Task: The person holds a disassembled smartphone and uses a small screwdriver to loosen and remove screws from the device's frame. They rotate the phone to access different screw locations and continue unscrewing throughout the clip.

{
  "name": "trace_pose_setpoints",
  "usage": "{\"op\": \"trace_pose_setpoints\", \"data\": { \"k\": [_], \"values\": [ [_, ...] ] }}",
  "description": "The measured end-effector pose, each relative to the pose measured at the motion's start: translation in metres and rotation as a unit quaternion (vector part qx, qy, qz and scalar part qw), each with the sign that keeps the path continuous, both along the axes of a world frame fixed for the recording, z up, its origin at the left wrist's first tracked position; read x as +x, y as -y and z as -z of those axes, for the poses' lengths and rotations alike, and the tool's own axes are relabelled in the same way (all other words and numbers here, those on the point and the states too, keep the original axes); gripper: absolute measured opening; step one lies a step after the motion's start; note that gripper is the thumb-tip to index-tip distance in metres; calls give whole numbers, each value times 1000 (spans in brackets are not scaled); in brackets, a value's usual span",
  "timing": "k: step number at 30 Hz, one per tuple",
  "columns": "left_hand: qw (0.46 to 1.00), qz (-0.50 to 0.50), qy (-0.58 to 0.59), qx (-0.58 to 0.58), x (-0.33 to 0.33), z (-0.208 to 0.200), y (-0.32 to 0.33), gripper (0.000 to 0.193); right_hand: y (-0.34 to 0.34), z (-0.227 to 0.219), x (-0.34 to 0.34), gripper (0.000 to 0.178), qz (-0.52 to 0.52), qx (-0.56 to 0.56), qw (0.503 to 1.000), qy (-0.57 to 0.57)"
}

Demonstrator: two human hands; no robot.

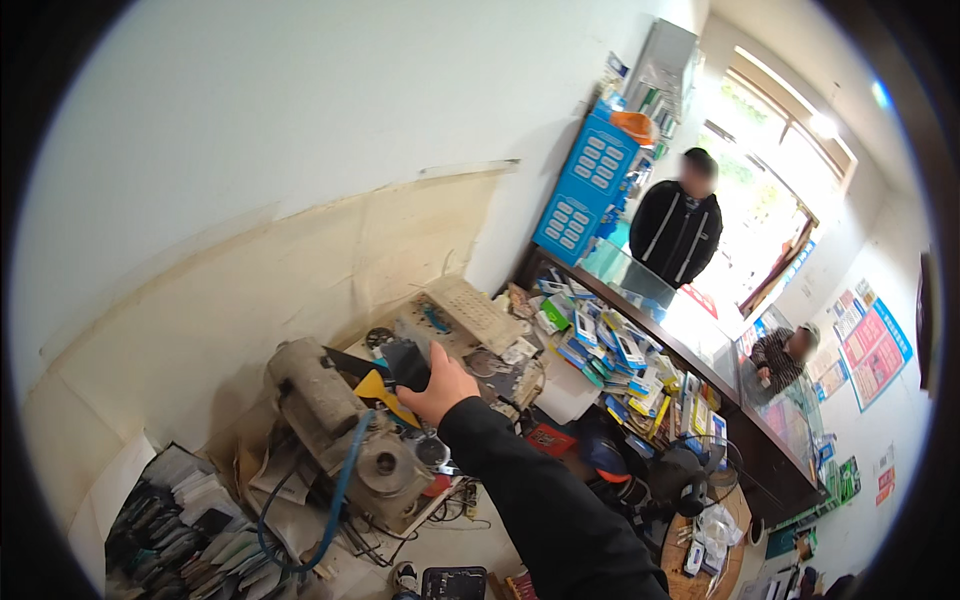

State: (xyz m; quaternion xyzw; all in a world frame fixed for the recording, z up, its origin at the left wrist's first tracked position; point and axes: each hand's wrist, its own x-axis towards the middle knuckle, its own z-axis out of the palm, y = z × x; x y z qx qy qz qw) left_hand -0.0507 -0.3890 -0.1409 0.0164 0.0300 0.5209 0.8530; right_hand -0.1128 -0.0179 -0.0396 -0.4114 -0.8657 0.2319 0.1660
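My right hand (442,388), in a black sleeve, reaches in from the lower right and grips a dark, flat, smooth-looking piece (406,364) by its right side. Its exact kind does not show. Just beyond and below the hand is a yellow piece (376,388). Left of it stands a dusty grey machine (318,385) with a rounded, motor-like body and a blue hose (345,490) looping down its front. A dark bar juts from the machine toward the held piece; whether they touch, I cannot tell. My left hand is out of view.
A cluttered bench with a beige slotted panel (472,308) runs along the wall. Many small boxes (610,345) lie heaped behind the glass counter (640,285). Stacked flat pieces (190,520) fill the lower left. Two people (676,230) are beyond the counter. A round wooden table (735,510) stands lower right.
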Motion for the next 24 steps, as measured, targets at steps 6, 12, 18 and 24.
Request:
{"op": "trace_pose_setpoints", "data": {
  "k": [6, 12, 18, 24],
  "values": [
    [997, 70, 7, 43, 27, -11, -28, 104, 36, 6, 176, 109, 27, -25, 958, -286],
    [968, 188, -134, 103, 95, -42, -69, 101, 203, 51, 456, 113, 310, -36, 911, -269],
    [920, 342, -154, 114, 267, -34, -72, 112, 408, 14, 686, 103, 446, 269, 847, -107],
    [845, 447, -188, 223, 477, -56, -8, 121, 576, -28, 816, 95, 462, 231, 856, 21]
  ]
}}
